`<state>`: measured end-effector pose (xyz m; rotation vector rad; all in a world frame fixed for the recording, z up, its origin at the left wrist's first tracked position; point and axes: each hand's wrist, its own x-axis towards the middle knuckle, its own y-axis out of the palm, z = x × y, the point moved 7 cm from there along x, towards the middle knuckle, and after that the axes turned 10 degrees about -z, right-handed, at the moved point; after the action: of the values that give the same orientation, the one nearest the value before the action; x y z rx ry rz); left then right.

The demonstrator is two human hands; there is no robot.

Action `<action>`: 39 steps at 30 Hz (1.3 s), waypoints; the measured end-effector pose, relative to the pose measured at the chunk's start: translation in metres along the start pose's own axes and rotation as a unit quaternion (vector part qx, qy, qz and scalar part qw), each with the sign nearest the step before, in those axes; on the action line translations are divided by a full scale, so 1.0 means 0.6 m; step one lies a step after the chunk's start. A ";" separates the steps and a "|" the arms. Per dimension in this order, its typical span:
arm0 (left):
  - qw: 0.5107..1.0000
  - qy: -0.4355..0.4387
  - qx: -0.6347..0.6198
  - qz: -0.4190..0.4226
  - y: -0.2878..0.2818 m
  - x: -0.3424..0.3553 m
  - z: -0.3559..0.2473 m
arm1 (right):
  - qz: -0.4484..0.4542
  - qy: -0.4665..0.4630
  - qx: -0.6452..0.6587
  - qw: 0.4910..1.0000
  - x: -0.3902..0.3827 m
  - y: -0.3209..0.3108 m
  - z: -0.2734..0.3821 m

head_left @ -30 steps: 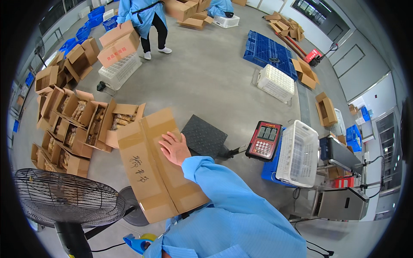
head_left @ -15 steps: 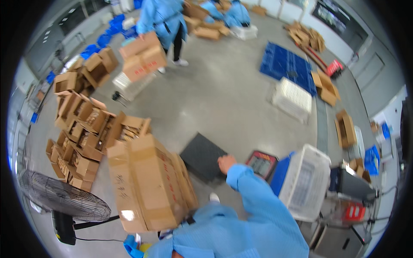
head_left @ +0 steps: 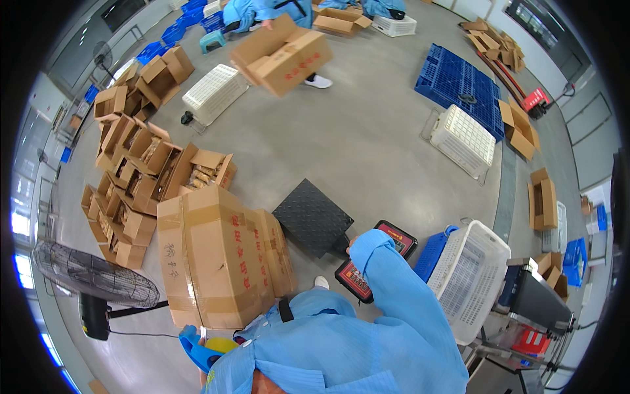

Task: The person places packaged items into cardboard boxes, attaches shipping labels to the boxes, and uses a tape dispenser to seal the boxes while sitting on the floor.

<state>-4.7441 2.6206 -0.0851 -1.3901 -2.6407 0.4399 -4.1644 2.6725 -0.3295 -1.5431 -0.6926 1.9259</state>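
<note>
My left hand (head_left: 203, 375) shows only as a sliver at the bottom, on a blue tape dispenser (head_left: 195, 345) with yellow tape. My right hand (head_left: 352, 247) reaches to the scale's red-and-black display (head_left: 357, 279); the blue sleeve hides most of it and its fingers. Left of it stand two taped brown cartons (head_left: 216, 256), side by side in front of my body. The black ribbed scale platform (head_left: 308, 213) lies between the cartons and the display.
Cartons of bagged goods (head_left: 138, 174) stand left, behind a black fan (head_left: 92, 269). Nested baskets (head_left: 469, 279) and steel equipment (head_left: 545, 308) are right. A blue pallet (head_left: 459, 85) and white crate (head_left: 462, 138) lie ahead. A co-worker (head_left: 275, 13) holds an open carton (head_left: 282, 56).
My right hand has left the big carton's top and moved right to the display. The carton now sits upright beside another. The co-worker has bent down, moving the open carton rightward.
</note>
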 end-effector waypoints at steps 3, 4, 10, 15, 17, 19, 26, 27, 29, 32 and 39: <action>1.000 -0.019 -0.021 -0.003 0.012 -0.011 0.009 | 0.003 -0.007 -0.003 1.000 0.000 -0.001 0.000; 0.999 -0.029 -0.028 -0.004 0.014 -0.016 0.015 | 0.003 -0.008 -0.006 1.000 -0.002 0.001 0.003; 0.990 -0.105 -0.087 -0.014 -0.003 -0.042 0.048 | 0.004 -0.007 -0.025 1.000 -0.023 0.010 0.015; 0.953 -0.235 -0.188 -0.016 -0.037 -0.062 0.094 | 0.003 -0.027 -0.056 0.998 -0.041 0.022 0.054; 0.922 -0.306 -0.237 -0.007 -0.041 -0.075 0.112 | 0.006 -0.112 -0.098 0.989 -0.052 0.033 0.080; 0.880 -0.383 -0.282 0.013 -0.037 -0.087 0.125 | 0.002 -0.161 -0.122 0.979 -0.065 0.068 0.093; 0.786 -0.516 -0.325 0.102 -0.017 -0.080 0.135 | 0.098 -0.045 -0.072 0.992 -0.152 0.190 0.077; 0.793 -0.498 -0.326 0.130 -0.026 -0.068 0.129 | 0.110 -0.016 -0.068 0.991 -0.186 0.160 0.103; 0.793 -0.500 -0.312 0.152 -0.008 -0.035 0.098 | 0.120 0.017 -0.052 0.991 -0.222 0.162 0.116; 0.781 -0.487 -0.324 0.220 0.010 0.012 0.082 | 0.115 0.020 -0.035 0.993 -0.249 0.226 0.121; 0.677 -0.476 -0.374 0.418 0.106 0.132 0.107 | -0.040 0.202 0.005 0.978 -0.231 0.274 0.109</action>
<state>-4.7550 2.7073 -0.1680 -3.5280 -2.7026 0.0936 -4.2230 2.4559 -0.3372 -1.7970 -0.5533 1.4868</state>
